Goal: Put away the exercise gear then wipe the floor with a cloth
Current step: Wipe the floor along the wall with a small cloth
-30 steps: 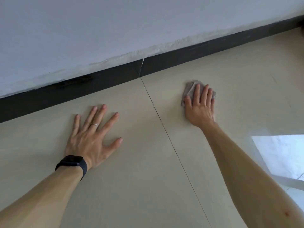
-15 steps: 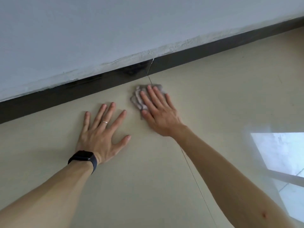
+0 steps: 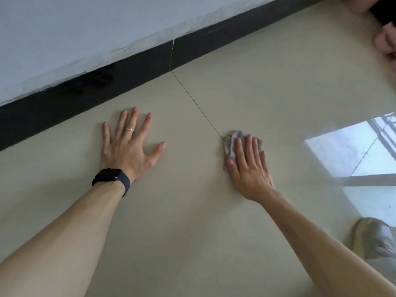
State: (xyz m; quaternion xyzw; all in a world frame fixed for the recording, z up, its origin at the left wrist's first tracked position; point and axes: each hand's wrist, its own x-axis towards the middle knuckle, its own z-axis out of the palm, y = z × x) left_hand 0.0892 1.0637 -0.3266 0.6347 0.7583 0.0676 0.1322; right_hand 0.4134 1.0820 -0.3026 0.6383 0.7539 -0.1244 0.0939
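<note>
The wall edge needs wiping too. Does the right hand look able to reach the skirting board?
Probably yes: only bare floor lies between the right hand on the cloth and the skirting board.

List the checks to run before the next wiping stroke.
1. Right hand flat on the cloth, fingers pressing it down: ok.
2. Left hand braced flat on the floor, apart from the cloth: ok.
3. Cloth spread flat: not ok, bunched.
4. No object between cloth and baseboard: ok.
5. Cloth damp: cannot tell.
6. What the pink things at the top right edge are: cannot tell, blurred.
</note>
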